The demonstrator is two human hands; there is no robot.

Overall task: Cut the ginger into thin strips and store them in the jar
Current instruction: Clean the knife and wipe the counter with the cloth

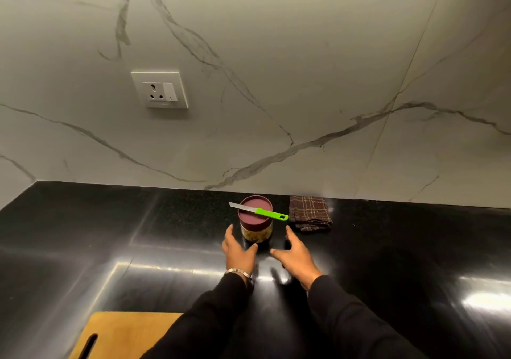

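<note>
black counter (110, 234): jar (256, 227) near wall, cloth (309, 213) just right of it, board (124, 333) at near edge.

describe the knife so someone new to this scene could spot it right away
On the black counter, near the marble wall, stands a jar with a maroon lid. The knife lies flat across that lid, the only thing with a bright green handle.

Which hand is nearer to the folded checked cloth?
Right. The right hand lies just in front and left of the cloth; the left hand is further away, beyond the jar.
</note>
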